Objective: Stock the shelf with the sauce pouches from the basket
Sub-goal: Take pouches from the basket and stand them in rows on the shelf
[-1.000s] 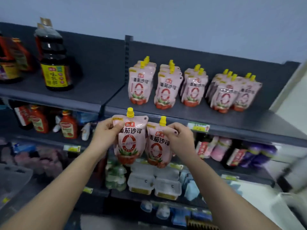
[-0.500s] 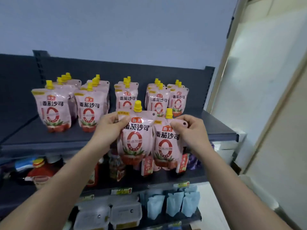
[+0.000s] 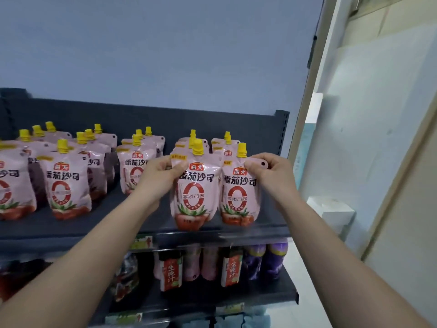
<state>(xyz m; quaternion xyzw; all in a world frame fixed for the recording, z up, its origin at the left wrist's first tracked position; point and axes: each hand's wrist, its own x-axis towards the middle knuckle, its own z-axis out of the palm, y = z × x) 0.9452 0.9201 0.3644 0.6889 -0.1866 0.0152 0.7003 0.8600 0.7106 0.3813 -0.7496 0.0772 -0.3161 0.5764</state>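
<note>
Two pink tomato-sauce pouches with yellow caps stand side by side at the right end of the dark top shelf [image 3: 142, 223]. My left hand [image 3: 160, 176] pinches the top left corner of the left pouch [image 3: 194, 192]. My right hand [image 3: 269, 171] pinches the top right corner of the right pouch [image 3: 238, 195]. Both pouch bottoms are at the shelf's front edge; I cannot tell if they rest on it. Several rows of the same pouches [image 3: 63, 185] stand behind and to the left. The basket is out of view.
The lower shelf [image 3: 283, 292] carries dark sauce bottles [image 3: 170, 271], pink pouches and purple packs [image 3: 267, 259]. A pale wall and door frame [image 3: 314, 114] rise just right of the shelf end. A white box [image 3: 335, 211] sits on the floor side to the right.
Both hands have carried the two pouches up and forward to the right end of the top shelf. My view has shifted right and closer.
</note>
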